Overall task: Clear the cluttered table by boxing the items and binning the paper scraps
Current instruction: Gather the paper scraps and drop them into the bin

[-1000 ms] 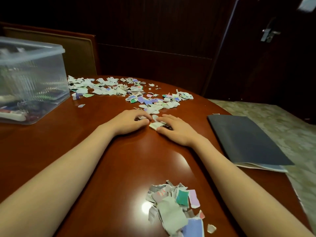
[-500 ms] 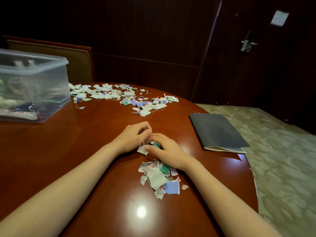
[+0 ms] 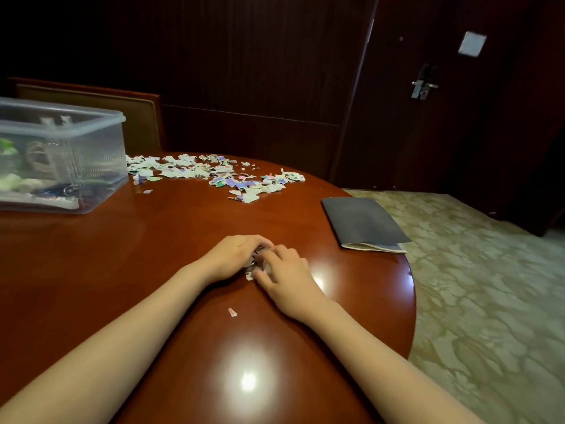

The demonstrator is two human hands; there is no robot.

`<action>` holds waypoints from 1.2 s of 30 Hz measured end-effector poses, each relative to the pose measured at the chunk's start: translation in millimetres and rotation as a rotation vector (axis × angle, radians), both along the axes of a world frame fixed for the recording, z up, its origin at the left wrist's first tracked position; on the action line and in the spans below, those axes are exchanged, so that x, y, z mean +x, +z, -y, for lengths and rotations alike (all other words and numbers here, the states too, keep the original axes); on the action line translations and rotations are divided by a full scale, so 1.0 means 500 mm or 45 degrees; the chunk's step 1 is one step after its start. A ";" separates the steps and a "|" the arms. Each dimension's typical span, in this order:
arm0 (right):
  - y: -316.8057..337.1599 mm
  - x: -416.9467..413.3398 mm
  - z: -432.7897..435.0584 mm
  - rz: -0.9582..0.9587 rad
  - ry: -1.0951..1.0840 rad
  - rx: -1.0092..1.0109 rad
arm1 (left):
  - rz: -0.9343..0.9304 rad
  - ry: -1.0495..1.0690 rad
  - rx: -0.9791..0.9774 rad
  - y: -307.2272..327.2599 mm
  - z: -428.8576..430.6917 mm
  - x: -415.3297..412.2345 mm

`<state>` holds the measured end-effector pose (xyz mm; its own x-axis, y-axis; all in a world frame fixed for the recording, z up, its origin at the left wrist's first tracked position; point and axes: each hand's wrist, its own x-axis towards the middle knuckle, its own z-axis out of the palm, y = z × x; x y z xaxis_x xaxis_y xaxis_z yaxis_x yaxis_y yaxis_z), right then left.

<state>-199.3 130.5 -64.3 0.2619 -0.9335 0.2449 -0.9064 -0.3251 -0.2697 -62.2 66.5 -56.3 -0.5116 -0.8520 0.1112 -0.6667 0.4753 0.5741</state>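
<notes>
- Clear plastic forms the box (image 3: 61,166) at the left edge of the table (image 3: 122,270), at ten o'clock from the hands. Assorted items show blurred through its wall.
- At twelve o'clock from the hands, loose paper scraps (image 3: 214,175), white with purple, green and pink bits, lie in a band along the table's far side. The band's long axis runs nine to three; its left end is just beside the box and its right end dips toward four.
- Near the table's middle the left hand (image 3: 232,258) rests on the wood, its fingers curled over toward three o'clock and closed on the wad.
- At six o'clock from that hand one stray scrap (image 3: 232,312), pinkish, lies alone between the forearms and touches neither. Its long axis runs roughly eleven to five.
- Pressed between the two hands sits the wad of scraps (image 3: 252,272), mostly hidden by fingers. What shows is a narrow strip running twelve to six, with a white end toward six.
- At four o'clock from the wad the right hand (image 3: 287,280) curls its fingers toward ten o'clock, gripping the wad against the left.
- At two o'clock from the hands, well apart, a dark grey folder (image 3: 363,221) lies flat near the table's right rim. Its long axis runs eleven to five, and pale pages show at its near edge.
</notes>
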 end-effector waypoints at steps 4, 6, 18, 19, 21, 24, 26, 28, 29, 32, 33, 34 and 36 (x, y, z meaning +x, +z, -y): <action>0.005 -0.001 -0.007 -0.014 -0.039 -0.061 | -0.117 0.012 0.033 0.002 -0.027 -0.006; 0.011 0.002 -0.007 0.029 -0.107 -0.087 | -0.171 0.040 0.066 0.004 -0.037 -0.008; 0.020 -0.074 0.003 0.619 -0.577 -0.150 | 0.249 -0.016 0.069 0.010 -0.114 -0.064; 0.019 -0.076 0.002 0.552 -0.589 -0.130 | 0.310 0.003 -0.014 0.006 -0.124 -0.080; 0.018 -0.080 0.002 0.447 -0.600 -0.103 | 0.362 0.061 -0.113 0.000 -0.136 -0.108; 0.021 -0.089 0.004 0.436 -0.657 -0.106 | 0.343 0.127 -0.143 0.001 -0.135 -0.128; 0.020 -0.095 0.006 0.423 -0.644 -0.091 | 0.319 0.155 -0.162 0.000 -0.132 -0.132; 0.019 -0.095 0.000 0.403 -0.627 -0.072 | 0.293 0.187 -0.181 -0.002 -0.135 -0.135; 0.019 -0.093 -0.005 0.391 -0.617 -0.075 | 0.277 0.195 -0.194 -0.003 -0.137 -0.136; 0.020 -0.085 -0.018 0.291 -0.592 -0.095 | 0.267 0.183 -0.298 -0.001 -0.143 -0.144; 0.021 -0.081 -0.021 0.256 -0.600 -0.100 | 0.273 0.186 -0.344 0.000 -0.144 -0.146; 0.021 -0.079 -0.024 0.235 -0.612 -0.099 | 0.285 0.192 -0.379 0.001 -0.145 -0.148; 0.021 -0.074 -0.028 0.209 -0.628 -0.089 | 0.338 0.206 -0.446 0.000 -0.144 -0.148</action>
<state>-236.1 144.7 -53.7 -0.2521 -0.9161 0.3117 -0.9038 0.1078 -0.4141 -136.4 138.7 -56.4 -0.4251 -0.8576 0.2894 -0.8504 0.4880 0.1968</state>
